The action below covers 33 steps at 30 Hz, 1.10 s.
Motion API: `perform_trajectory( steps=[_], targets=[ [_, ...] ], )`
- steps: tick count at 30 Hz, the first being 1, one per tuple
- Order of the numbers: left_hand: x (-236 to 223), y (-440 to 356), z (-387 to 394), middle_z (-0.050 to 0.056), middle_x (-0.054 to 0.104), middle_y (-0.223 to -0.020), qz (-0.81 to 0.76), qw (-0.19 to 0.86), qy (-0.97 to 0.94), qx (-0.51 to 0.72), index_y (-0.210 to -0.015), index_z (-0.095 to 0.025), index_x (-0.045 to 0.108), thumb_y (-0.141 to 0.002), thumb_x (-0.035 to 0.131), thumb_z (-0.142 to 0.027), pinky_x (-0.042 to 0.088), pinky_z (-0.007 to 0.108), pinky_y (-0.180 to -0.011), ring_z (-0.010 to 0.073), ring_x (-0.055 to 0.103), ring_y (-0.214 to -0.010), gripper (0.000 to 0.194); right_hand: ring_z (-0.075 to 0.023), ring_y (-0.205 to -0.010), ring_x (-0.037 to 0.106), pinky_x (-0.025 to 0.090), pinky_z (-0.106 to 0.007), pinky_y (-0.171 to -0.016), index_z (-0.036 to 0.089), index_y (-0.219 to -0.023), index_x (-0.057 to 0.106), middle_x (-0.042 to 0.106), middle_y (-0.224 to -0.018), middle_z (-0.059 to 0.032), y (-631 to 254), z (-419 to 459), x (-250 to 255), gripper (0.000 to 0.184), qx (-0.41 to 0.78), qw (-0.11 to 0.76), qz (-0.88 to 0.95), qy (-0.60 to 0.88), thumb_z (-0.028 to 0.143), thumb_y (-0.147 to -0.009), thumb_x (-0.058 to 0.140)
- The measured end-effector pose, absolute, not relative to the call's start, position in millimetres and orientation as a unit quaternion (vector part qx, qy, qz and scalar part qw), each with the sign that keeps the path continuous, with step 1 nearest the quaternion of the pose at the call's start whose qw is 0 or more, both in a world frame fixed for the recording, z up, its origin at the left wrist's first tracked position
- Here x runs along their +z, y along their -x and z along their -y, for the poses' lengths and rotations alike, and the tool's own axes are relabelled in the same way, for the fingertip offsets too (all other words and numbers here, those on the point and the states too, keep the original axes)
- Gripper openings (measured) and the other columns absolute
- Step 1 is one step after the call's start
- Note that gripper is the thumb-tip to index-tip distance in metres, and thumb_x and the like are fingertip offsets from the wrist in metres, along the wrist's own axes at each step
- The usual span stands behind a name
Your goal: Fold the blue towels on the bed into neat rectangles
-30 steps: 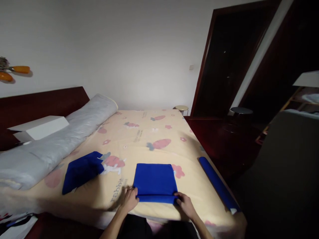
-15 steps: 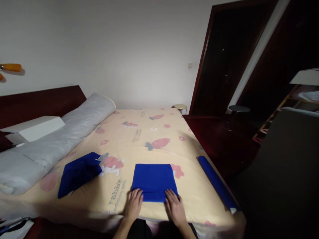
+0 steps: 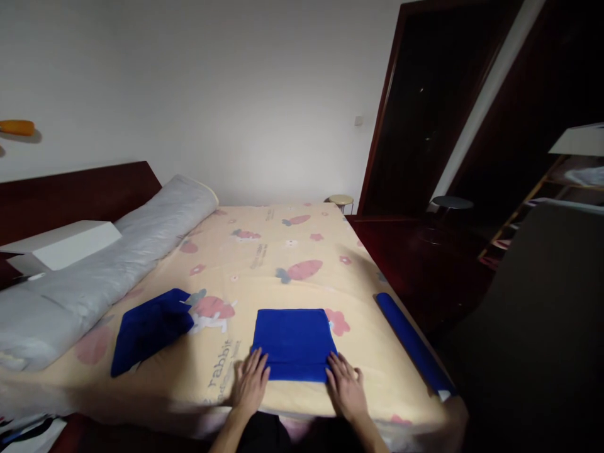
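Observation:
A blue cloth (image 3: 295, 336) lies flat on the bed near its front edge, with a folded strip along the side closest to me. My left hand (image 3: 252, 380) rests at the cloth's near left corner, fingers stretched and touching its edge. At the near right corner, my right hand (image 3: 346, 380) lies with fingertips on the edge and fingers spread. Neither hand grips anything. Left of them is another blue cloth (image 3: 153, 330), loosely crumpled. A rolled blue cloth (image 3: 413, 343) with a white tag lies along the bed's right side.
The bed (image 3: 264, 289) has a printed sheet. A long grey bolster (image 3: 141, 236) lies by the dark headboard (image 3: 80, 189), with a white box (image 3: 70, 242) on it. Two stools, one pale (image 3: 340, 200) and one dark (image 3: 450, 202), stand beyond. A dark covered shape (image 3: 533, 327) rises at right.
My right hand has slid right, from on the folded strip to the cloth's right edge. My left hand has shifted slightly along the left corner. The cloths look the same.

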<state>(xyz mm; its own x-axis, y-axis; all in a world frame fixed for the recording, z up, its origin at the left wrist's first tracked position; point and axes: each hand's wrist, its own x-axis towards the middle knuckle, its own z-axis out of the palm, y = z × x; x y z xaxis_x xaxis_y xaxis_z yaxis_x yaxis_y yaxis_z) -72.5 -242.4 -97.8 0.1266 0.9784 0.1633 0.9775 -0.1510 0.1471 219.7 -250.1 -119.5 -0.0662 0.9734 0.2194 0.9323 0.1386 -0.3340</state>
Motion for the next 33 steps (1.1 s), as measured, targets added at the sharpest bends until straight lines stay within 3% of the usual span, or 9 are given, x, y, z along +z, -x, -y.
perform_trajectory(
  steps=[3,8,12,16,20,24,29,33],
  targets=[
    [-92.2,83.2,247.7,0.011,0.048,-0.149,-0.68,-0.043,-0.714,0.159,-0.138,-0.023,0.051,-0.098,0.032,-0.031,0.036,0.052,-0.109,0.0266,0.042,-0.138,0.045,-0.0288,-0.134,0.044,0.036,-0.053,-0.102,0.026,-0.129,0.058,0.051,-0.145,-0.0092,-237.5,253.8,-119.4,0.042,0.021,0.219,0.721,0.657,0.041,-0.098,0.035],
    [-82.9,22.3,252.2,0.002,0.065,-0.131,-0.558,0.053,-0.812,0.164,-0.128,-0.031,0.058,-0.099,0.031,-0.031,0.041,0.037,-0.107,0.0165,0.056,-0.123,0.04,-0.0207,-0.117,0.056,0.037,-0.043,-0.1,0.03,-0.116,0.064,0.066,-0.123,-0.0051,-180.9,250.7,-95.3,0.038,0.083,0.233,0.798,0.55,0.037,-0.101,0.03],
    [-80.3,36.1,242.8,0.004,0.069,-0.12,-0.595,0.05,-0.787,0.158,-0.116,-0.029,0.065,-0.1,0.026,-0.028,0.043,0.044,-0.103,0.0199,0.06,-0.116,0.043,-0.0245,-0.115,0.055,0.037,-0.048,-0.097,0.031,-0.111,0.066,0.067,-0.117,-0.0059,-196.3,241.9,-99.1,0.038,0.059,0.222,0.772,0.592,0.036,-0.1,0.03],
    [-84.8,77.2,238.6,0.011,0.065,-0.129,-0.676,-0.018,-0.718,0.162,-0.119,-0.023,0.065,-0.098,0.027,-0.031,0.042,0.053,-0.102,0.0271,0.055,-0.122,0.044,-0.0286,-0.121,0.051,0.037,-0.051,-0.096,0.029,-0.117,0.064,0.064,-0.125,-0.0096,-232.1,242.2,-112.0,0.04,0.015,0.244,0.714,0.656,0.043,-0.099,0.032],
    [-93.4,46.5,241.3,0.005,0.059,-0.138,-0.595,0.008,-0.789,0.151,-0.13,-0.028,0.058,-0.099,0.027,-0.036,0.041,0.043,-0.107,0.021,0.052,-0.128,0.045,-0.0224,-0.124,0.052,0.036,-0.045,-0.103,0.032,-0.126,0.059,0.062,-0.132,-0.0057,-190.2,245.3,-101.5,0.041,0.083,0.241,0.782,0.569,0.044,-0.1,0.031],
    [-99.2,39.4,239.4,0.002,0.041,-0.154,-0.563,0.069,-0.821,0.065,-0.146,-0.032,0.038,-0.099,0.028,-0.036,0.037,0.047,-0.111,0.0205,0.042,-0.138,0.048,-0.0237,-0.129,0.05,0.033,-0.049,-0.108,0.031,-0.128,0.06,0.059,-0.138,-0.0053,-173.0,238.1,-96.6,0.043,0.129,0.188,0.792,0.567,0.044,-0.1,0.029],
    [-107.5,115.2,243.8,0.005,0.041,-0.153,-0.7,-0.05,-0.709,0.068,-0.143,-0.028,0.044,-0.097,0.031,-0.031,0.033,0.054,-0.112,0.0261,0.037,-0.141,0.048,-0.0306,-0.134,0.045,0.035,-0.058,-0.104,0.028,-0.128,0.06,0.054,-0.142,-0.0083,-241.7,236.6,-121.2,0.043,0.046,0.192,0.705,0.681,0.035,-0.096,0.034],
    [-112.6,85.6,248.1,0.002,0.043,-0.152,-0.626,-0.082,-0.764,0.131,-0.147,-0.029,0.036,-0.098,0.03,-0.029,0.038,0.043,-0.111,0.0206,0.039,-0.14,0.049,-0.0254,-0.136,0.043,0.037,-0.048,-0.106,0.03,-0.137,0.053,0.049,-0.147,-0.0055,-210.9,242.0,-122.6,0.044,0.04,0.234,0.75,0.617,0.038,-0.097,0.034]
  ],
)
